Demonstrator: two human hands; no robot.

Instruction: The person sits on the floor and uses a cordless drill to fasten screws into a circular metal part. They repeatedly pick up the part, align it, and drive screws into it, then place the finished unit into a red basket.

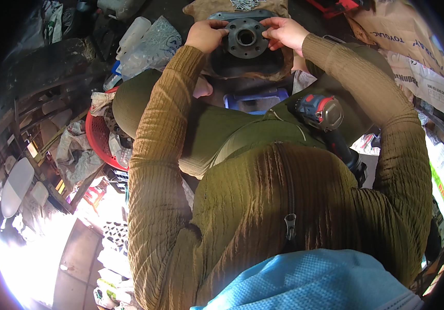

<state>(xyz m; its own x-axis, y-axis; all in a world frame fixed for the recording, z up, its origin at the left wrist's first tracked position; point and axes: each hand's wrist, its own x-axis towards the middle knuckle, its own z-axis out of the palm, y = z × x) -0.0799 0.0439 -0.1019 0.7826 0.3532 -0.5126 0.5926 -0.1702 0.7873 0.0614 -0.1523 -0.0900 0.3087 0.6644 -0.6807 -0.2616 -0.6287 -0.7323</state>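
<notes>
A round dark grey metal flange (246, 52), with a wide centre bore and several small holes around it, is between my two hands at the top of the head view. My left hand (206, 35) grips its left edge with thumb and fingers. On the opposite edge, my right hand (287, 34) has its thumb and fingertips against the rim. Behind and under the flange is a dark, rounded-corner casing (222, 66), partly covered by it. The casing rests on a brown sack-like sheet (197, 8). Just beyond lies a pile of silvery screws (243, 4).
A cordless power tool (321, 111) lies across my right thigh. Between my legs is a blue-framed tray (255, 101). To the left are a red basket (94, 140), plastic bags (154, 47) and a whitish jug (133, 35). Brown paper sacks (398, 32) stand at right.
</notes>
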